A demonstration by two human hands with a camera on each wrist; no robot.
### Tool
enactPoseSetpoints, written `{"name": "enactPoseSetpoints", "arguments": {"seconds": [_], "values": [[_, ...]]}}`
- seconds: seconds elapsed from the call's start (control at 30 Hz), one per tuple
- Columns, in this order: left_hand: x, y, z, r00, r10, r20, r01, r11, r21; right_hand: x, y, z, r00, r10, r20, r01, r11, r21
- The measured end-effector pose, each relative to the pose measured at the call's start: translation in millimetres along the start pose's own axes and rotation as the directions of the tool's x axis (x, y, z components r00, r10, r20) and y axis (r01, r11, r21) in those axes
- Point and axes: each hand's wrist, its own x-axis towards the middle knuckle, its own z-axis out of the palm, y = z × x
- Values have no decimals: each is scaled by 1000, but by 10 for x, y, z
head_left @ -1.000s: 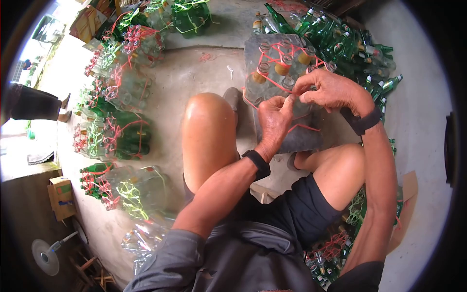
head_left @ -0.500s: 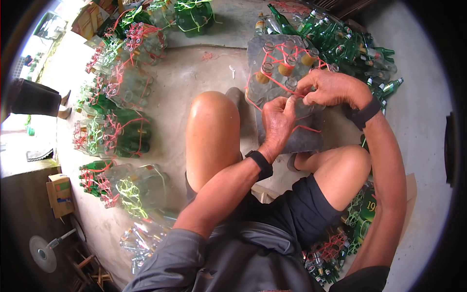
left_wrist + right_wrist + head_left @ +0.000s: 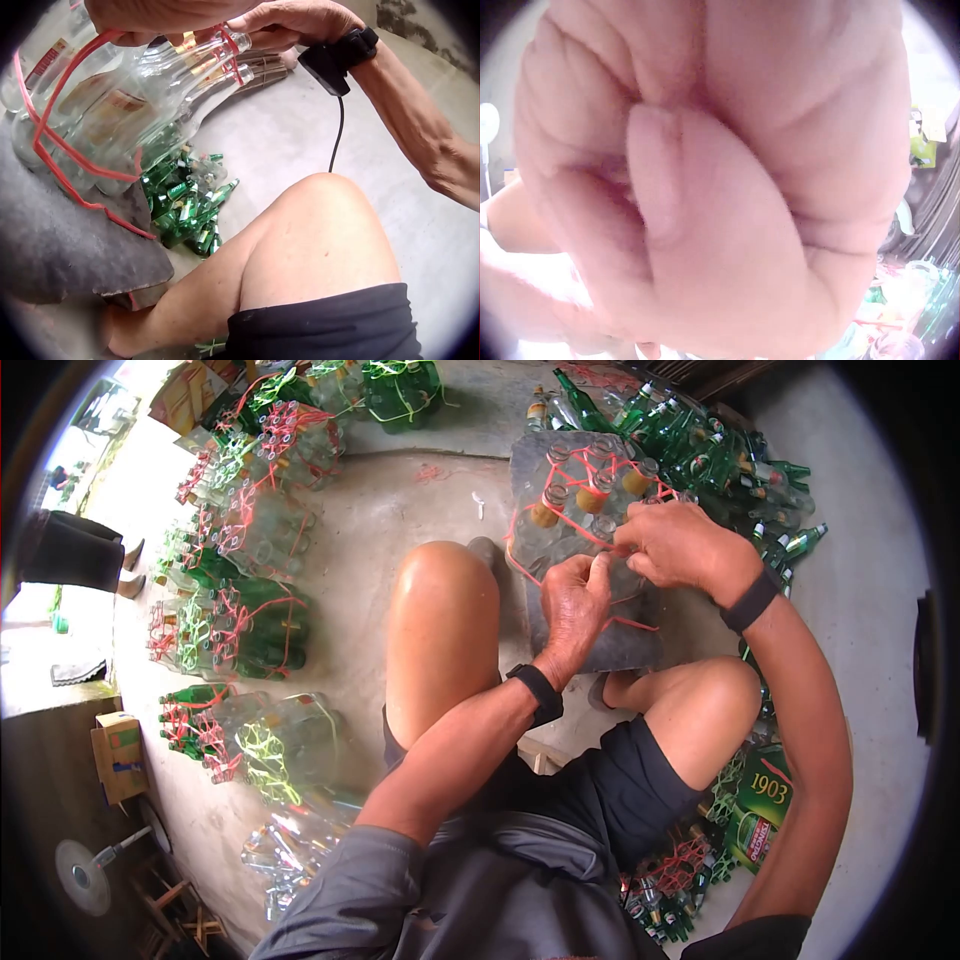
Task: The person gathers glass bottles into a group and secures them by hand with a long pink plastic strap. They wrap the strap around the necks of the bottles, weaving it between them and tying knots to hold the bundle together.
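A bundle of clear glass bottles (image 3: 540, 546) stands upright on a dark grey slab (image 3: 615, 645), with red plastic strapping (image 3: 515, 530) looped round the necks and body. My left hand (image 3: 572, 605) pinches the strapping between thumb and forefinger at the bundle's near side. Just right of it, my right hand (image 3: 690, 545) pinches the same strapping close to the bottle necks. In the right wrist view its thumb (image 3: 712, 217) is folded against the curled fingers, hiding the strap. A loose red end (image 3: 124, 221) hangs over the slab in the left wrist view.
Loose green bottles (image 3: 690, 450) lie heaped behind and right of the slab. Tied bottle bundles (image 3: 260, 620) line the floor at left. My bare knee (image 3: 445, 600) rises beside the slab. A fan (image 3: 82, 875) stands lower left; another person's leg (image 3: 75, 555) shows at far left.
Both hands keep hold of the strapping near the same spot. My right forearm has swung outward to the right, uncovering a green printed panel below it.
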Motion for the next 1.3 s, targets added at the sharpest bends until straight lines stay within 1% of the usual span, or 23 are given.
{"name": "enactPoseSetpoints", "arguments": {"seconds": [0.07, 0.1, 0.17, 0.3, 0.4, 0.47, 0.57, 0.67, 0.73, 0.8, 0.87, 0.9, 1.0, 1.07, 1.1, 1.17, 1.2, 1.27, 1.3], "values": [[7, -16, 2, 1000, 8, 4, -8, 1000, -12, -74, -87, 52, 982, -53, -183, -3, 957, -292], [12, -16, -5, 1000, 8, 18, -8, 1000, -2, -120, -104, 61, 982, -52, -183, -3, 957, -291], [5, -15, -8, 999, 7, 34, -7, 1000, 7, -205, -121, 55, 954, -137, -268, 26, 925, -379], [-18, 8, 3, 999, 20, 41, -20, 1000, -8, -226, -162, 29, 964, -115, -240, -4, 895, -446], [-30, 11, 9, 997, 44, 63, -43, 999, -15, -222, -176, 22, 964, -119, -236, -7, 881, -473], [-35, -5, 24, 996, 54, 76, -53, 998, -17, -204, -145, 28, 959, -149, -240, 8, 863, -505], [-22, -15, 53, 994, 56, 90, -50, 997, -65, -186, -109, -1, 961, -149, -232, -2, 838, -545], [-25, -4, 58, 991, 91, 96, -86, 995, -53, -223, -83, -121, 972, -137, -189, 25, 866, -499], [-19, 20, 65, 990, 76, 116, -65, 993, -100, -222, -40, -135, 968, -149, -203, 25, 859, -512], [-33, 28, 59, 990, 78, 116, -67, 993, -95, -223, -39, -158, 964, -159, -214, 24, 851, -525], [-19, 42, 65, 990, 79, 113, -69, 994, -88, -231, -41, -227, 982, -100, -163, 7, 870, -493], [-22, 36, 76, 990, 100, 99, -89, 990, -110, -232, -43, -238, 982, -101, -161, 9, 871, -491], [-23, 39, 82, 988, 124, 90, -112, 986, -121, -247, -30, -273, 980, -101, -169, 5, 871, -491], [-28, 65, 78, 987, 128, 97, -117, 987, -111, -273, -26, -286, 966, -85, -245, -34, 896, -444], [-34, 79, 74, 987, 125, 100, -113, 987, -111, -291, -6, -302, 966, -84, -244, -34, 895, -444], [-47, 108, 74, 987, 122, 104, -110, 988, -113, -345, 60, -329, 971, -121, -206, 32, 920, -390], [-52, 115, 78, 987, 119, 111, -105, 986, -127, -368, 81, -331, 971, -119, -205, 30, 920, -391], [-48, 127, 74, 986, 119, 116, -102, 985, -141, -400, 100, -330, 970, -53, -236, -35, 935, -353], [-43, 118, 73, 985, 118, 129, -95, 980, -172, -413, 101, -333, 970, -54, -236, -34, 935, -353]]}}
